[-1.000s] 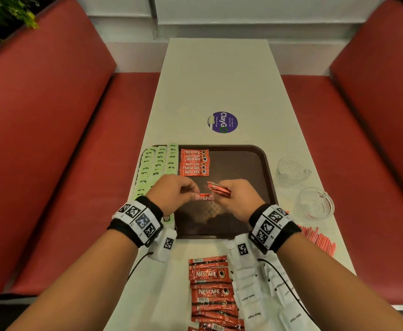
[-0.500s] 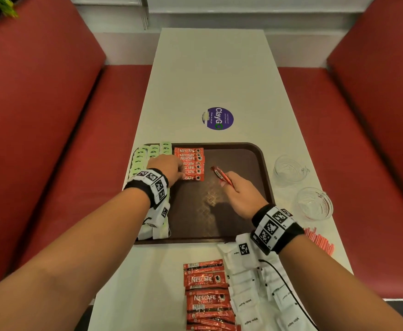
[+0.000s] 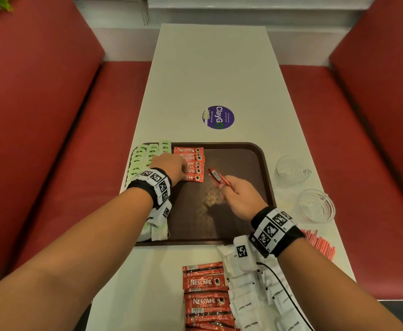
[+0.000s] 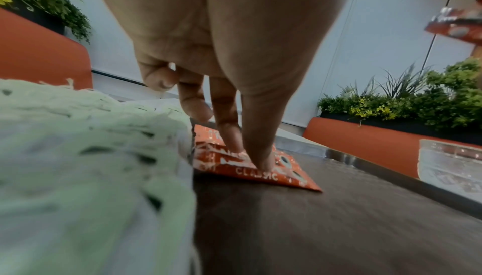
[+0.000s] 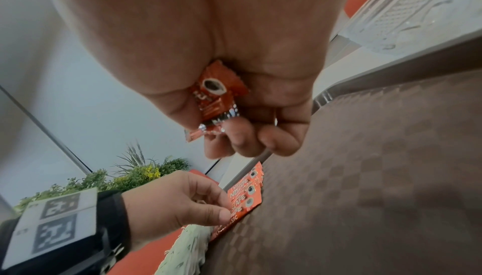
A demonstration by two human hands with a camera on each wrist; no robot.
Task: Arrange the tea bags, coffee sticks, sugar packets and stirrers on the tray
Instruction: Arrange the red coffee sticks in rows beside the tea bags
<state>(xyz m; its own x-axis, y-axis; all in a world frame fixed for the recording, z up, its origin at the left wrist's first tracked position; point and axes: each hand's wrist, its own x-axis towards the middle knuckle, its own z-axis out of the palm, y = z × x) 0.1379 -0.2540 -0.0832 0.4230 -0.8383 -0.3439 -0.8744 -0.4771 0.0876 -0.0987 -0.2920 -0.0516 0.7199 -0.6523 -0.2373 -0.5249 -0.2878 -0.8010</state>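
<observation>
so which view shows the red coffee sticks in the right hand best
The right wrist view: the red foil coffee sticks fill its centre, fingers curled round them. The head view shows their barcoded ends poking past the right hand. The left wrist view catches only a blurred corner.

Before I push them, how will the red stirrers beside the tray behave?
The stirrers look thin and light, so they would probably scatter. Lying loose near the table edge, some may roll off.

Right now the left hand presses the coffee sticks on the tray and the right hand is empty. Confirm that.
Not quite: the right hand is not empty; its grip holds spare coffee sticks, as the right wrist view shows. The left hand does press the coffee sticks on the tray.
</observation>
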